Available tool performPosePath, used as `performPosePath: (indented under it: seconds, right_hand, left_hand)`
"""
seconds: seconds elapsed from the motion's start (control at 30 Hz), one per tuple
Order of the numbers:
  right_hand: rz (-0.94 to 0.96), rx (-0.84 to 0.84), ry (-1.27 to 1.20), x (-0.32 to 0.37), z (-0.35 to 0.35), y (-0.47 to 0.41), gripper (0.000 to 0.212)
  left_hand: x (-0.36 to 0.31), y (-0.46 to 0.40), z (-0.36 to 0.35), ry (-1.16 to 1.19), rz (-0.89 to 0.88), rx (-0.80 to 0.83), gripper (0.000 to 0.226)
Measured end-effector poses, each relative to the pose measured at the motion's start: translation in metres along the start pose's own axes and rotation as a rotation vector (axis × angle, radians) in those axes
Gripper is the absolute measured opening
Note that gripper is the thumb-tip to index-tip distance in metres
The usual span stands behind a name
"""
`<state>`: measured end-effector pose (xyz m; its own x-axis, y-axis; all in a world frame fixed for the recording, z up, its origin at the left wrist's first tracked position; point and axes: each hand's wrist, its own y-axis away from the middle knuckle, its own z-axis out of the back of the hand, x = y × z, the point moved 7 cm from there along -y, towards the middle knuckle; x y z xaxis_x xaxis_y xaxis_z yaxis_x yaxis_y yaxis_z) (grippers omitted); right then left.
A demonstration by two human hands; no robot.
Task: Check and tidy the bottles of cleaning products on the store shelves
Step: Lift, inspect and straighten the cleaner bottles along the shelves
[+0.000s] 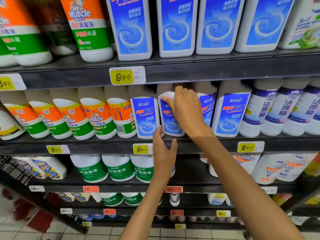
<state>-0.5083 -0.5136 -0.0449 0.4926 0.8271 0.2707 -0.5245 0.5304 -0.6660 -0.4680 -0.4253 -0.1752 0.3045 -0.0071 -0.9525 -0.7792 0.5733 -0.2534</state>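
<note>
On the middle shelf point(103, 144), your right hand point(187, 110) wraps the blue bottle point(170, 125) at its shoulder, grip clamped; the left hand point(164, 149) is open at its base. Likely heavy and slick: support underneath.

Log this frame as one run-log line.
right hand: gripping blue-labelled white plastic bottle | left hand: open at its base | black middle shelf | step: straightening

The right hand point(186, 108) is raised with fingers curled in a grasp, while the left hand point(163, 149) is held lower, fingers spread.
</note>
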Motion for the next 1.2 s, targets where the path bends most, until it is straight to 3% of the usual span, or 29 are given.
performPosePath:
  seconds: [0.13, 0.3, 0.57, 0.67, 0.77, 0.83, 0.9, 1.0, 1.07, 1.13, 1.2]
  right_hand:
    - [-0.012, 0.014, 0.027, 0.002, 0.002, 0.0, 0.044]
    - [-0.083, -0.027, -0.115, -0.004, 0.013, 0.003, 0.045]
    - [-0.214, 0.105, -0.476, -0.018, 0.022, 0.015, 0.042]
    - [-0.321, 0.149, -0.644, -0.022, 0.02, 0.031, 0.038]
    - [-0.437, 0.176, -0.782, -0.031, 0.014, 0.047, 0.033]
    - [-0.575, 0.233, -0.997, -0.036, 0.004, 0.059, 0.021]
    - [-0.754, 0.32, -1.387, -0.036, -0.007, 0.072, 0.012]
    - [-0.924, 0.482, -1.892, -0.027, -0.014, 0.086, 0.032]
    - [-0.849, 0.506, -1.931, -0.024, -0.011, 0.089, 0.039]
    - [-0.75, 0.465, -1.891, -0.025, -0.005, 0.088, 0.032]
    - [-0.69, 0.432, -1.803, -0.028, 0.004, 0.085, 0.023]
  left_hand:
    - [0.0, 0.002, 0.003, -0.001, 0.002, -0.012, 0.057]
    - [0.001, 0.004, 0.01, -0.048, -0.011, 0.004, 0.064]
    - [0.002, 0.012, 0.025, 0.25, 0.132, 0.033, 0.041]
    - [-0.002, 0.024, 0.019, 0.211, 0.125, 0.15, 0.047]
    - [0.003, 0.043, 0.014, 0.208, 0.172, 0.125, 0.045]
    - [0.017, 0.056, 0.012, 0.312, 0.31, 0.136, 0.047]
    - [0.024, 0.068, 0.005, 0.481, 0.4, 0.24, 0.046]
    - [0.024, 0.085, -0.002, 0.64, 0.486, 0.414, 0.044]
    - [0.024, 0.094, -0.008, 0.629, 0.516, 0.487, 0.052]
    - [0.017, 0.098, -0.011, 0.519, 0.52, 0.489, 0.073]
    - [0.007, 0.1, -0.011, 0.42, 0.471, 0.504, 0.079]
